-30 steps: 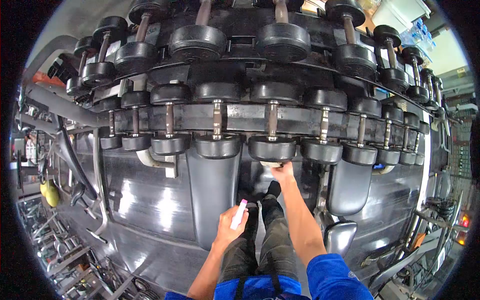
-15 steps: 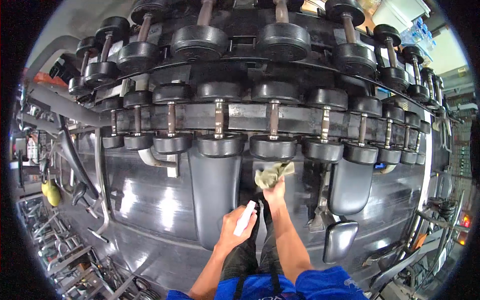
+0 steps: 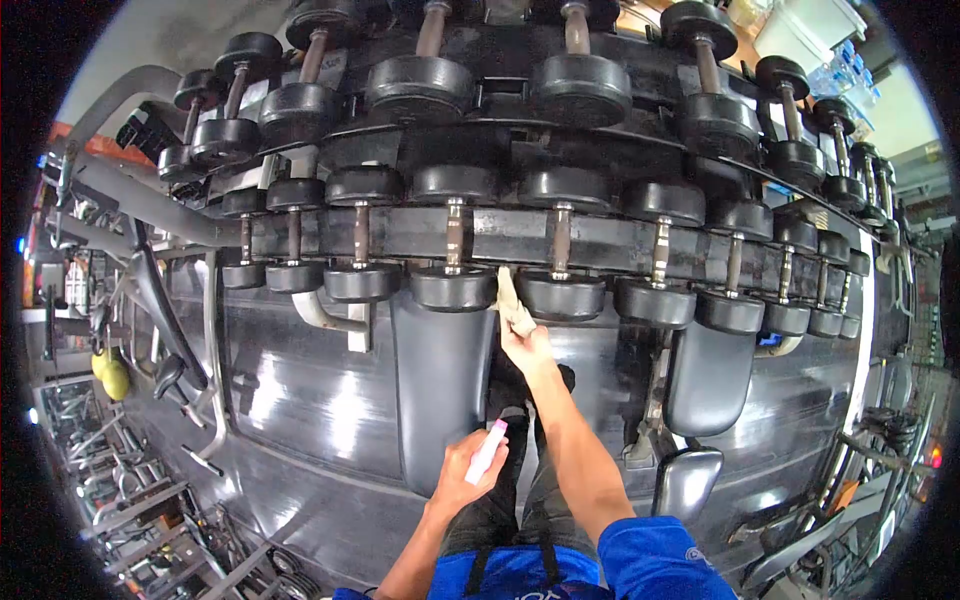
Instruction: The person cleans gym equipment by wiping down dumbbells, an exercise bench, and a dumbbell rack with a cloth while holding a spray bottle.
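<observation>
My right hand [image 3: 527, 350] is closed on a pale olive cloth [image 3: 513, 308], which sticks up into the gap between two black dumbbell heads on the lower rack. One dumbbell [image 3: 453, 287] lies just left of the cloth, another [image 3: 561, 297] just right. Whether the cloth presses on either head, I cannot tell. Lower down, near my legs, my left hand [image 3: 462, 472] is wrapped around a small white bottle [image 3: 485, 455] with a pink top. The bottle tilts up to the right, apart from the rack.
An upper rack row holds more dumbbells [image 3: 420, 88]. Padded benches stand on the left [image 3: 440, 400] and right [image 3: 708, 380], below the rack. A small pad [image 3: 686, 480] is near the right bench. Clear plastic bottles [image 3: 842, 75] and a white bin [image 3: 805, 35] sit at the upper right.
My right hand has moved up and left with the cloth, from below the right dumbbell into the gap. My left hand with the bottle has shifted slightly down. The view has turned a little.
</observation>
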The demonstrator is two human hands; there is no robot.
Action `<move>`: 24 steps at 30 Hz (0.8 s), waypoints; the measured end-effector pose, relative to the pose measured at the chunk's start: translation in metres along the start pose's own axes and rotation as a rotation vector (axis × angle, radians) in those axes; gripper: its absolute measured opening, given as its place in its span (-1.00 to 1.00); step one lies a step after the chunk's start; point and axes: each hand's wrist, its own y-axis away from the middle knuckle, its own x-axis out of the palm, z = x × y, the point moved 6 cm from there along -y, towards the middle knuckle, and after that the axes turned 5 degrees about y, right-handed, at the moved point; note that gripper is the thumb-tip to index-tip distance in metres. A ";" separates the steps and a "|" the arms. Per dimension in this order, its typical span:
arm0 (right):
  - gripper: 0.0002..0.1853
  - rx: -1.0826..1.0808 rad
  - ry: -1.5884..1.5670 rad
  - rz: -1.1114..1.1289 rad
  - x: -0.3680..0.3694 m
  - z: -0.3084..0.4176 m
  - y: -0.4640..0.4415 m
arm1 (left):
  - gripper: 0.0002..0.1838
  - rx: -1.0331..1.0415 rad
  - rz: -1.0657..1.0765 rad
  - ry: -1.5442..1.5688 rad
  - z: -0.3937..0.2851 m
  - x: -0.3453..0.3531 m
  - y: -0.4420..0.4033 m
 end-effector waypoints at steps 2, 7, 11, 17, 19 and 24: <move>-0.48 0.047 0.068 0.198 0.025 0.003 0.025 | -0.88 0.026 -0.005 0.003 -0.008 -0.001 -0.001; -0.56 -0.001 0.216 -0.116 0.040 0.054 0.069 | -0.87 0.034 -0.013 0.039 -0.022 -0.003 0.000; -0.62 -0.073 0.368 -0.245 0.052 0.097 0.093 | -0.87 0.086 -0.012 0.027 -0.036 -0.010 0.002; -0.69 -0.435 0.756 -0.037 0.096 0.144 0.164 | -0.87 0.157 -0.026 0.045 -0.056 -0.016 0.012; -0.67 -0.339 0.868 -0.078 0.104 0.137 0.195 | -0.86 0.175 -0.026 0.062 -0.063 -0.014 0.017; -0.51 -0.264 1.064 -0.020 0.135 0.104 0.265 | -0.85 0.201 -0.003 0.097 -0.077 -0.013 0.029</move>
